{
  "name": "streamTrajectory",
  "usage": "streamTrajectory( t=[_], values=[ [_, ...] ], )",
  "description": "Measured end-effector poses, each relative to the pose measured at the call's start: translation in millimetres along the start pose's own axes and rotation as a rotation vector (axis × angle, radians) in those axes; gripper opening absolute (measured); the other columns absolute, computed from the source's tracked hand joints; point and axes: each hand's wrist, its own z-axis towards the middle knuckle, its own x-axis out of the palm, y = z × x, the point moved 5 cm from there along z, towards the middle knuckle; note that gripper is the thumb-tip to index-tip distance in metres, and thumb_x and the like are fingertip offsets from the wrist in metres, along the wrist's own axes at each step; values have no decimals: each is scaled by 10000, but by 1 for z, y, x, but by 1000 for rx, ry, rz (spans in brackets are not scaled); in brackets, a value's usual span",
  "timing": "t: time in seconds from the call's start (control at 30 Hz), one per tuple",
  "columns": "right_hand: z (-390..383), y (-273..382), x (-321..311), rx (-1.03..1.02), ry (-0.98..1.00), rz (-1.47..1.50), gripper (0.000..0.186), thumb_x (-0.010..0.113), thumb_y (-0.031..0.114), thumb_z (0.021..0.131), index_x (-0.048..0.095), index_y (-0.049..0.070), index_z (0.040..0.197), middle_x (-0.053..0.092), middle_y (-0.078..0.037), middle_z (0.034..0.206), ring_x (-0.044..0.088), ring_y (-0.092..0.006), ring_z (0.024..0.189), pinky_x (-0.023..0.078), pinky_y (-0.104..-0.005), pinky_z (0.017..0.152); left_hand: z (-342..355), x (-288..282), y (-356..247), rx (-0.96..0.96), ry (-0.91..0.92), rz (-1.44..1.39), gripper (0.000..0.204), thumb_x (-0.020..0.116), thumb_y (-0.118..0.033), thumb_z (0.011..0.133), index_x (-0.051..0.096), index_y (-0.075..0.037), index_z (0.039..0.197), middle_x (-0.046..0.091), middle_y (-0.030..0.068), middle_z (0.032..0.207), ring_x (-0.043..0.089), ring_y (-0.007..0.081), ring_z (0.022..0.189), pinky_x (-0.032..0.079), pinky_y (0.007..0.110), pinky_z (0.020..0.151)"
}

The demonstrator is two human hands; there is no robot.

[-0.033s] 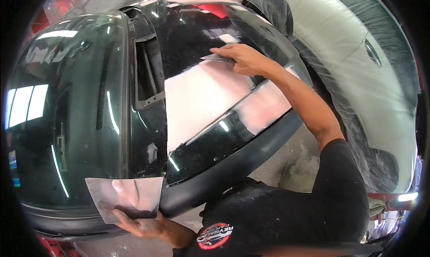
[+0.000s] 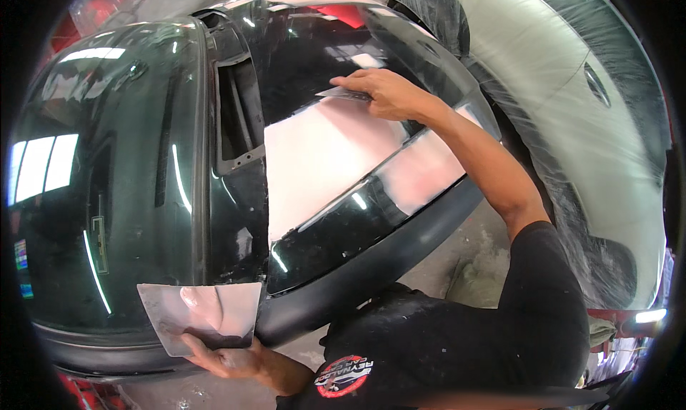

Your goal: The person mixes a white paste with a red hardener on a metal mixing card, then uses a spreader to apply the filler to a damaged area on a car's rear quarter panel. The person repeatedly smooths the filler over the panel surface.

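1. Head view: your right hand point(image 2: 386, 92) grips a thin metal spreader point(image 2: 343, 93), its edge pressed flat on the upper end of the pink body-filler patch point(image 2: 321, 160) on the glossy black car bumper point(image 2: 357, 217).
2. Your left hand point(image 2: 229, 356) closes on the lower edge of a flat mixing board point(image 2: 196, 313) smeared with pink filler, held just below the bumper.
3. A plastic-wrapped white car point(image 2: 572, 124) stands at your right.

Filler patch point(image 2: 321, 160) on bumper point(image 2: 371, 267) (hood point(image 2: 107, 160) left), wrapped car point(image 2: 572, 124) right.
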Motion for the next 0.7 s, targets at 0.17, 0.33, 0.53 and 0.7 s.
streamTrajectory(
  t=[0.17,0.33,0.53,0.7],
  values=[
    [16,18,12,41,116,-85,594,508,16,762,653,215,1303,619,-106,1282,596,-325,1124,505,-449,887,5,-9,1,99,82,49,397,558,-175,965,567,94,1256,473,232,1389,504,359,1261,492,514,1041],
    [-6,35,1,32,173,-82,614,549,-43,740,643,175,1306,605,-131,1255,562,-319,1147,477,-407,960,-4,-3,-4,325,120,332,379,556,-174,969,582,95,1235,507,236,1344,526,355,1237,531,498,994],
    [-116,60,-8,-46,176,-13,740,656,-64,624,631,201,1315,579,-97,1303,499,-302,1249,363,-457,1071,-2,-5,2,167,30,212,377,586,-147,944,582,95,1233,526,245,1320,562,366,1190,519,498,997],
    [-147,54,-26,-60,193,-80,746,686,-51,622,626,202,1322,589,-98,1304,513,-303,1252,393,-443,1056,-2,2,0,180,70,199,389,580,-187,938,594,59,1239,526,233,1323,557,348,1196,506,499,1008]
  ],
)
